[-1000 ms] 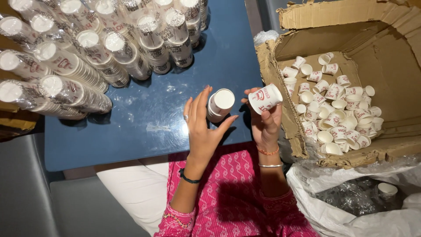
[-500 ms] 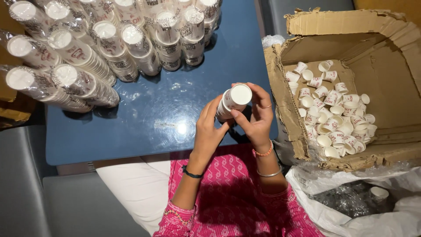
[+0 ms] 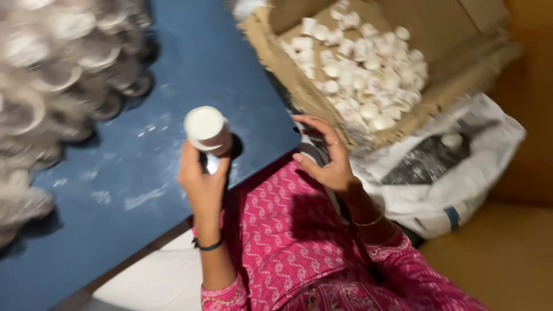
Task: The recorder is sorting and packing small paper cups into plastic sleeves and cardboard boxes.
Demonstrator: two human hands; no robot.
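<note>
My left hand [image 3: 203, 183] holds a short stack of white paper cups [image 3: 207, 131] upright over the near edge of the blue table [image 3: 173, 75]. The stack's open mouth faces me. My right hand [image 3: 325, 156] hovers to the right of it, fingers curled and apart, with nothing in it. It is close to the front flap of a cardboard box [image 3: 299, 86] that holds several loose white cups [image 3: 368, 69]. The picture is blurred by motion.
Many long stacks of cups [image 3: 63, 75] lie on their sides at the table's left, blurred. A white plastic bag [image 3: 455, 167] with dark contents sits below the box. My lap in pink patterned cloth [image 3: 288, 242] fills the lower middle.
Both hands had been together on the cup stack. My right hand has let go and moved right toward the box. The view has swung and tilted, so the box is now upper right.
</note>
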